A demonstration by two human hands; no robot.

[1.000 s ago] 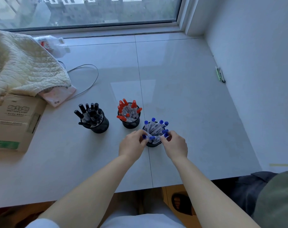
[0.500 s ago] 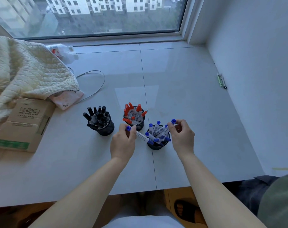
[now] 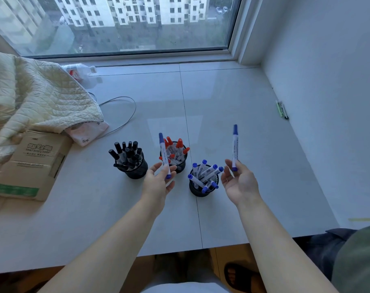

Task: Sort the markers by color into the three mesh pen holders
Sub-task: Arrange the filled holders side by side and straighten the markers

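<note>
Three black mesh holders stand on the pale sill. The left holder [image 3: 137, 172] has black markers, the middle holder [image 3: 180, 166] red ones, the right holder [image 3: 195, 190] blue ones. My left hand [image 3: 158, 182] pinches the lower end of a blue marker [image 3: 164, 155], held upright in front of the red holder. My right hand [image 3: 241, 182] pinches another blue marker [image 3: 234, 144] by its lower end, upright, to the right of the blue holder. Both markers are lifted clear of the holders.
A cardboard box [image 3: 31, 166] lies at the left under a quilted cream blanket [image 3: 31, 102]. A grey cable [image 3: 124, 111] loops behind the holders. A plastic bottle [image 3: 80, 70] lies by the window. Small pens [image 3: 282, 108] rest against the right wall.
Both hands have lifted away from the blue holder, each carrying one blue marker up and outward. The markers now stand upright. The camera has tilted up toward the window.
</note>
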